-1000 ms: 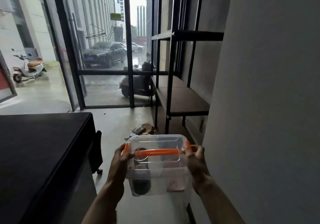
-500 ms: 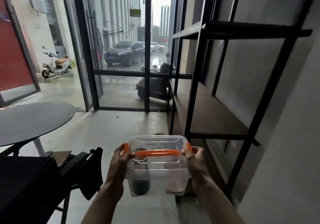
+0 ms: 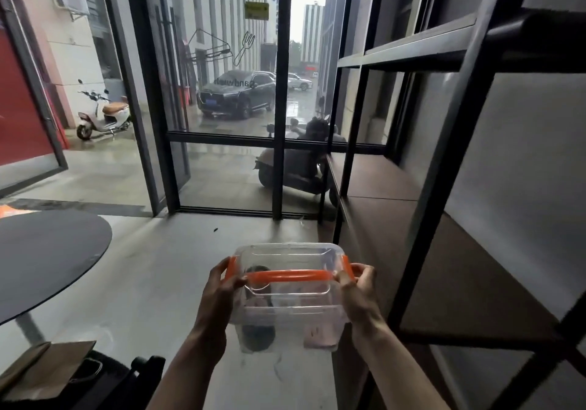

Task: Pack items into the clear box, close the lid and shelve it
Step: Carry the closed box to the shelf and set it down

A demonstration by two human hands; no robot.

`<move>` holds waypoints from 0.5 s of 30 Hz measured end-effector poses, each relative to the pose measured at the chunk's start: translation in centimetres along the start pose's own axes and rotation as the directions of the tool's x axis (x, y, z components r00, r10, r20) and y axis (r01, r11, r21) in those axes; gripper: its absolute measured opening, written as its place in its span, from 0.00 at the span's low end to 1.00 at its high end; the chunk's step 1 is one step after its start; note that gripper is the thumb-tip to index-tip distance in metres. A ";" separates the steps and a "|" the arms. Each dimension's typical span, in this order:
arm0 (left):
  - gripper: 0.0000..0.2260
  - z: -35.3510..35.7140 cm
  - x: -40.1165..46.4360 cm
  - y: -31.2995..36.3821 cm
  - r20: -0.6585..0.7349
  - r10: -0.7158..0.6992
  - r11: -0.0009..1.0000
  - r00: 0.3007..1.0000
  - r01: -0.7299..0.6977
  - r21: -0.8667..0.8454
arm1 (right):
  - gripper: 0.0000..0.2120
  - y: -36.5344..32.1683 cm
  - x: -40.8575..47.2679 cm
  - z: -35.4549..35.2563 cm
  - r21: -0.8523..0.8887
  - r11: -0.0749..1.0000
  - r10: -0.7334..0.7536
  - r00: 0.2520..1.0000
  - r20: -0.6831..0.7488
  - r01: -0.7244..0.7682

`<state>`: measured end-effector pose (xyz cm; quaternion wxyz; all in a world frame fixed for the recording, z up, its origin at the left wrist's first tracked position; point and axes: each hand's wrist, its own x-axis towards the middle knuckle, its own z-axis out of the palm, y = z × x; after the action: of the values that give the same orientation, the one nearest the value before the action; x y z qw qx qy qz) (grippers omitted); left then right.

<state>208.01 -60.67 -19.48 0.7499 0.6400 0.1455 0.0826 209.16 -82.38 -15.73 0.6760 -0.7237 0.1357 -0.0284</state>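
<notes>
Grey concrete floor (image 3: 152,270) runs ahead of us to tall glass doors (image 3: 222,124), with a black metal shelf unit (image 3: 421,187) along the wall on our right and a round dark table (image 3: 47,251) on our left. We hold the clear box (image 3: 287,298) in the air, low and central, just left of the shelf unit. Its lid is on, the orange handle (image 3: 288,275) lying across it. Our left hand (image 3: 218,295) grips 1 end, our right hand (image 3: 358,295) the other, fingers curled over the orange latches. Dark items show inside.
</notes>
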 end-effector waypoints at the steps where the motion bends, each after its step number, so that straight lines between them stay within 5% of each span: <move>1: 0.27 0.3 2.3 0.0 -0.004 0.001 1.000 1.000 -0.001 0.006 | 0.15 -0.1 2.3 0.8 -0.005 1.000 0.003 1.000 0.013 -0.003; 5: 0.32 2.4 11.8 -0.2 -0.007 0.009 0.999 1.000 -0.009 0.040 | 0.17 -0.5 11.6 4.2 -0.003 1.000 -0.005 1.000 0.015 0.005; 15: 0.26 10.1 37.4 2.9 -0.025 0.011 0.998 1.000 -0.010 0.066 | 0.17 -4.3 38.0 11.5 -0.001 1.000 -0.013 0.999 0.033 0.013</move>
<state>246.83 -58.06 -19.47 0.7262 0.6639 0.1543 0.0897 248.94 -79.93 -17.85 0.6775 -0.7254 0.1198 -0.0207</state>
